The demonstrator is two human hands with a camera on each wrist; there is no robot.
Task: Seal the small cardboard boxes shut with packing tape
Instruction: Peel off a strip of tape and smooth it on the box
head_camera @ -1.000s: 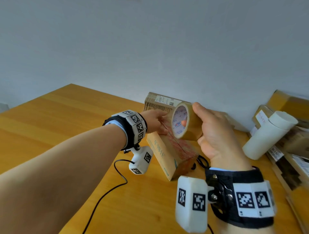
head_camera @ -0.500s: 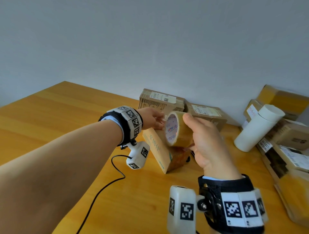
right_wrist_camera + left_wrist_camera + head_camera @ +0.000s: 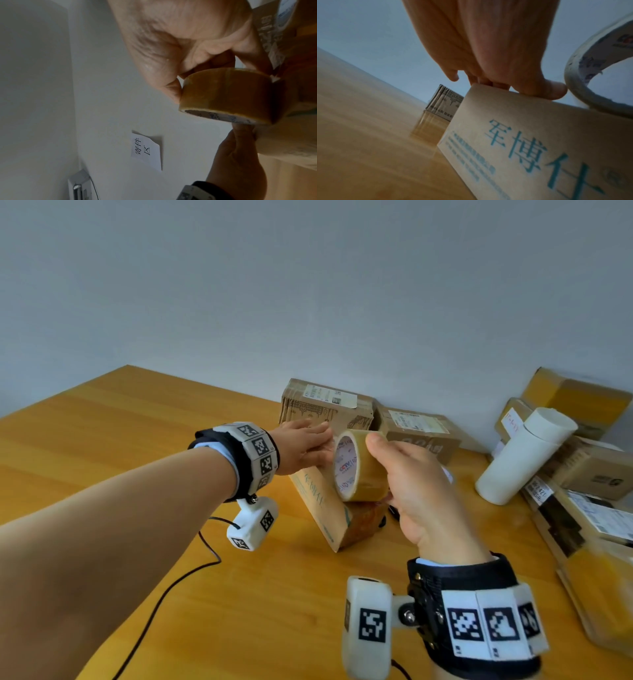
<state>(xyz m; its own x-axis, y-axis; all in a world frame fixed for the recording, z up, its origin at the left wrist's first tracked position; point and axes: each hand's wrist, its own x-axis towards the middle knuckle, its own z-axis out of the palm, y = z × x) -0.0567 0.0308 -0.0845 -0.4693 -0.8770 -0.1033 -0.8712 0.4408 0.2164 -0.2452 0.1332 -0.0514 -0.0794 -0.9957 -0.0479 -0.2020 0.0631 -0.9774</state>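
The small cardboard box [image 3: 322, 508] I am working on stands tilted on the wooden counter [image 3: 102, 440], one long edge down and its face with teal printed characters turned toward my left. My left hand [image 3: 301, 448] lies on its raised upper edge with the fingers straight and together, the fingertips [image 3: 554, 90] pressing on the top rim of the cardboard. Just beside that hand, touching the box's top face, is the roll of tan packing tape [image 3: 359, 465], stood on edge so its printed white core faces left. My right hand [image 3: 421, 484] is clamped on the roll, thumb over the top of it and the other fingers curled behind. From the right wrist view the roll [image 3: 229, 94] sits pinched between thumb and fingers against the box. I cannot tell whether any tape is drawn out onto the cardboard.

Behind the box, against the grey wall, two labelled cardboard boxes [image 3: 329, 409] stand side by side. To the right lies a white cylinder [image 3: 524, 457] leaning on a pile of more boxes [image 3: 592, 470]. A black cable [image 3: 164, 594] runs across the counter below my left forearm.
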